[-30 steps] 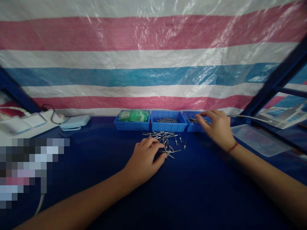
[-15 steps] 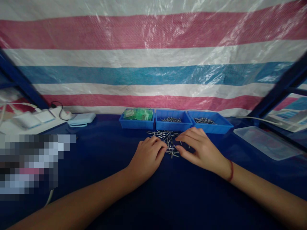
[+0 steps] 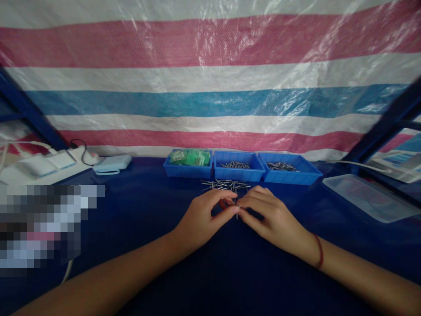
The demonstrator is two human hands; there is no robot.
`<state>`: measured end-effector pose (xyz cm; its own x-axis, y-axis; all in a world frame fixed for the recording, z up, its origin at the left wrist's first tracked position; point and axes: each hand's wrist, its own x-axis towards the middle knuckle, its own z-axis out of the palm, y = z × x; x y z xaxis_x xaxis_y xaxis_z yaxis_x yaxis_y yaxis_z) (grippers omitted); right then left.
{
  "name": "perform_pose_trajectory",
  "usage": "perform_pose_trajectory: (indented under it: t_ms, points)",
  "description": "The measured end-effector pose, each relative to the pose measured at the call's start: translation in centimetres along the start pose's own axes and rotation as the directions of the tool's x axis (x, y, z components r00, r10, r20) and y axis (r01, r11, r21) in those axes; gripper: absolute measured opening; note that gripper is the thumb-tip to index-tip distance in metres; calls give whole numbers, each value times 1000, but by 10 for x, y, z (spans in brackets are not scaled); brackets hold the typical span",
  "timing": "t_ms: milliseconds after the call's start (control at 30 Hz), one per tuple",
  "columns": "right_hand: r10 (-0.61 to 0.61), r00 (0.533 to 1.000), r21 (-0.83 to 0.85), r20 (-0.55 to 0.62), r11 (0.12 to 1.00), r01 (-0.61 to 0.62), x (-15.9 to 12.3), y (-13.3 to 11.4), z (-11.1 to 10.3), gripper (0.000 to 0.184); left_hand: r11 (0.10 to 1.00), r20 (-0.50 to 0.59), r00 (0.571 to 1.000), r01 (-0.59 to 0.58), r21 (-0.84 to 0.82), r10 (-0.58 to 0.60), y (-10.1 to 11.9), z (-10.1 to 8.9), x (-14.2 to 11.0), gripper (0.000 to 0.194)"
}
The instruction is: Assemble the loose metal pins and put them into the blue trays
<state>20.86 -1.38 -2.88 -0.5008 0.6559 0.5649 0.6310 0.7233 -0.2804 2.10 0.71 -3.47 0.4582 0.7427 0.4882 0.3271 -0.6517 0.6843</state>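
A loose pile of thin metal blind rivets (image 3: 223, 184) lies on the blue tabletop (image 3: 210, 272), partly hidden behind my hands. Just in front of the pile, my left hand (image 3: 203, 215) is curled, its thumb tip touching the fingertips of the right. My right hand (image 3: 274, 215), with a dark red cord at the wrist, has thumb and fingers pinched together at that same spot. A small shiny rivet (image 3: 237, 215) shows between the meeting fingertips, mostly covered. Whatever else the left fingers enclose is hidden.
Behind the pile stand three blue bins: one with green packets (image 3: 194, 157), a middle bin (image 3: 238, 175) and a right bin (image 3: 292, 177) holding metal pieces. A translucent lid (image 3: 371, 197) lies right. Left are a light-blue case (image 3: 113, 164) and a power strip (image 3: 62, 171).
Both hands have come together over the near side of the pile, fingertips now touching. My left hand has turned, showing thumb and index finger. The right fingers have closed in.
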Motion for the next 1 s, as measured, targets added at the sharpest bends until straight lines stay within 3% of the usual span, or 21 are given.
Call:
perform_pose_trajectory:
  t_ms: [167, 1000]
  points:
    - [22, 999, 63, -49, 998, -19, 0, 0, 0, 9, 1000, 11, 1000, 27, 10, -27, 1, -1, 0, 8]
    - [41, 999, 17, -26, 999, -40, 3, -5, -3, 14, 999, 14, 1000, 27, 35, -28, 4, -3, 2, 10]
